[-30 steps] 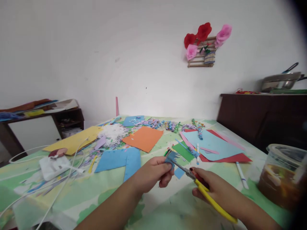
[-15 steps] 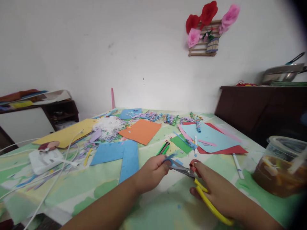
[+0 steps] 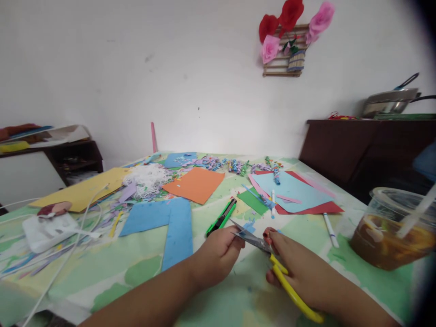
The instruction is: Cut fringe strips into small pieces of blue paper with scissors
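My left hand [image 3: 218, 254] is closed in a pinch on a small blue paper piece [image 3: 245, 233] held just above the table. My right hand [image 3: 299, 272] grips yellow-handled scissors [image 3: 272, 261], and their metal blades meet the blue piece at my left fingertips. A green utility knife [image 3: 221, 217] lies on the table just beyond my left hand. A large blue L-shaped paper sheet [image 3: 170, 222] lies to the left of it.
Orange [image 3: 194, 184], yellow [image 3: 81, 190], green [image 3: 254, 201], light blue [image 3: 293, 190] and red sheets, curled scraps and white pens [image 3: 330, 229] litter the patterned table [image 3: 136, 272]. A white charger with cables [image 3: 47, 229] sits left. A plastic cup with a brown drink [image 3: 391, 231] stands right. A dark cabinet [image 3: 368, 145] is behind.
The view tipped down and both hands sank toward the table and closer to me. The scissors stay at the blue piece, which shows less than before.
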Demonstrator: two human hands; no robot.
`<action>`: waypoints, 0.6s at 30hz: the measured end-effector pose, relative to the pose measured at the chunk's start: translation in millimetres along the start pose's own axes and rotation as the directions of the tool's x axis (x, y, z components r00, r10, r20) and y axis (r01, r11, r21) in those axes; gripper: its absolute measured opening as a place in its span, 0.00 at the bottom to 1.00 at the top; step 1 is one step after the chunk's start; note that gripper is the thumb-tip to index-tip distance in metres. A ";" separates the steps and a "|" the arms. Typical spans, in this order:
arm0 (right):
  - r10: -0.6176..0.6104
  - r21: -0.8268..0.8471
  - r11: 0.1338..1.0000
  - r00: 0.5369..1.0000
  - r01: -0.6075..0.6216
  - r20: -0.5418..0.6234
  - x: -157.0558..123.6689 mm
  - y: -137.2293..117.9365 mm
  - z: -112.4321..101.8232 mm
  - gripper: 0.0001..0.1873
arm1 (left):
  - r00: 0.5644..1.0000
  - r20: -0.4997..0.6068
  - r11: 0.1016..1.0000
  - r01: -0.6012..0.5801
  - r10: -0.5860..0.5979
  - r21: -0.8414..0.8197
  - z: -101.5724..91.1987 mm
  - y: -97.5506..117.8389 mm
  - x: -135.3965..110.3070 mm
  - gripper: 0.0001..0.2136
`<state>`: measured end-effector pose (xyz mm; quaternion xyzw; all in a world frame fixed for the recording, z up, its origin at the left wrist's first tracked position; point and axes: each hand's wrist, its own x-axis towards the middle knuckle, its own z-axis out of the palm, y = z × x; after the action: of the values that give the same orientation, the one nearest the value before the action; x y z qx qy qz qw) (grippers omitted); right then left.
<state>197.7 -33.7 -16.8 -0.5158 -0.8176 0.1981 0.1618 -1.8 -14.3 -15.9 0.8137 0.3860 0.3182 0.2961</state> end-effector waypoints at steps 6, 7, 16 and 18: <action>0.043 -0.024 0.999 0.999 -0.044 -0.016 1.0 1.6 0.7 0.24 | 0.993 -0.118 0.998 -0.014 0.021 0.059 5.5 -3.3 1.0 0.09; 0.037 -0.019 0.999 0.999 -0.037 -0.013 1.2 1.5 0.8 0.24 | 0.993 -0.116 0.998 -0.025 0.032 0.063 5.9 -3.9 0.7 0.09; 0.025 -0.019 1.000 0.999 -0.025 0.027 -1.1 -1.1 1.7 0.26 | 0.990 -0.079 0.991 -0.112 0.117 0.069 4.9 -0.7 -1.4 0.10; 0.028 -0.032 0.999 0.999 -0.027 0.033 -1.9 0.3 2.3 0.26 | 0.987 -0.089 0.989 -0.126 0.133 0.081 5.4 0.2 -1.1 0.10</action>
<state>197.6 -35.7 -19.1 -0.5259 -0.8161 0.1962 0.1373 1.8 -16.5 -19.4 0.8318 0.3575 0.3600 0.2253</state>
